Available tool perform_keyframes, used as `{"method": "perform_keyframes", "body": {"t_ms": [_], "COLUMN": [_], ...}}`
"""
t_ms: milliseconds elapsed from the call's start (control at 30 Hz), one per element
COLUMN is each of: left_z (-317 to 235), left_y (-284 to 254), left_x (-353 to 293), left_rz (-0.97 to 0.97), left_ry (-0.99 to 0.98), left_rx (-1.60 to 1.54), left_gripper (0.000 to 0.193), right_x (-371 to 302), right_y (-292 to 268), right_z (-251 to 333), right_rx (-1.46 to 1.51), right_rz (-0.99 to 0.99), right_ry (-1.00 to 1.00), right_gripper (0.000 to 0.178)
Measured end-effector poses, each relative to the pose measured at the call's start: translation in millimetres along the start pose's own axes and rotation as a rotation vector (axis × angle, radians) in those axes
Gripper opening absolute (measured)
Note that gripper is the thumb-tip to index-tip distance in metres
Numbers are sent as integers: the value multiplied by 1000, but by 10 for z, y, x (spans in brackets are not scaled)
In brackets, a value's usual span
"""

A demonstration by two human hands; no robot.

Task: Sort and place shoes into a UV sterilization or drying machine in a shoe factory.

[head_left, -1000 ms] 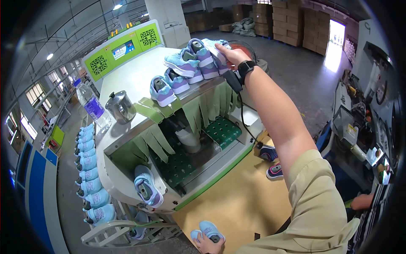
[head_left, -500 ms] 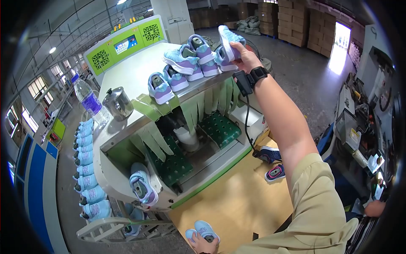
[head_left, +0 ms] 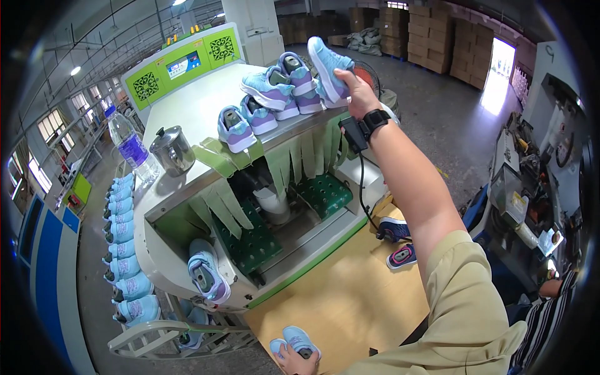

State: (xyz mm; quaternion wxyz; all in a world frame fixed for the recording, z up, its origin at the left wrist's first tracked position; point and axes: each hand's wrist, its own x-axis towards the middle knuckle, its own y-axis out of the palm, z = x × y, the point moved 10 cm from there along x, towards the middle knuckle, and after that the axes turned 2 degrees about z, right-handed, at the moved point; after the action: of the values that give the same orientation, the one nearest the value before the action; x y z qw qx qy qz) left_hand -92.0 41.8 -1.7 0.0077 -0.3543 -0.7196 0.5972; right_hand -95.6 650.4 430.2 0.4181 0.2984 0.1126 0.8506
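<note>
My right hand (head_left: 359,94) grips a light blue and lilac sneaker (head_left: 326,65) by its heel end, toe pointing up, at the right end of a pile of like sneakers (head_left: 270,89) on top of a white and green machine. My fingers behind the shoe are partly hidden. Down at the lower edge, my left hand (head_left: 296,362) is closed round the heel end of a pair of light blue sneakers (head_left: 298,338) on a tan board (head_left: 337,290). Grey inserts show inside several of the shoes.
The machine's opening has green strip curtains (head_left: 294,162) and perforated green plates (head_left: 325,192). A steel pot (head_left: 173,152) and water bottle (head_left: 131,144) stand on top. More sneakers line a rack (head_left: 122,231) at left. Dark shoes (head_left: 400,256) lie right; a co-worker's striped garment (head_left: 544,325) shows there.
My right hand has shifted slightly left with the sneaker, whose toe now leans more to the left. My left hand stays on the pair below.
</note>
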Motion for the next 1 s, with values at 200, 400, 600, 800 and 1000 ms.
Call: {"method": "perform_keyframes", "body": {"t_ms": [200,400,600,800,1000], "left_z": [63,32,4,-2,19], "left_y": [2,3,38,45,62], "left_x": [-21,-32,20,-1,7], "left_rz": [28,46,63,102,149], "left_ry": [-36,-41,25,-21,-37], "left_rx": [-9,1,-14,34,-13], "left_gripper": [100,102,102,103,104], "right_x": [-53,10,-75,-246,-162], "right_y": [-116,-73,-612,-652,-434], "right_z": [-239,-191,118,382,125], "right_rx": [-97,-341,-221,-661,-447], "right_rz": [-204,-173,-316,-180,-60], "right_ry": [52,171,32,-24,80], "right_gripper": [74,77,73,70,78]}}
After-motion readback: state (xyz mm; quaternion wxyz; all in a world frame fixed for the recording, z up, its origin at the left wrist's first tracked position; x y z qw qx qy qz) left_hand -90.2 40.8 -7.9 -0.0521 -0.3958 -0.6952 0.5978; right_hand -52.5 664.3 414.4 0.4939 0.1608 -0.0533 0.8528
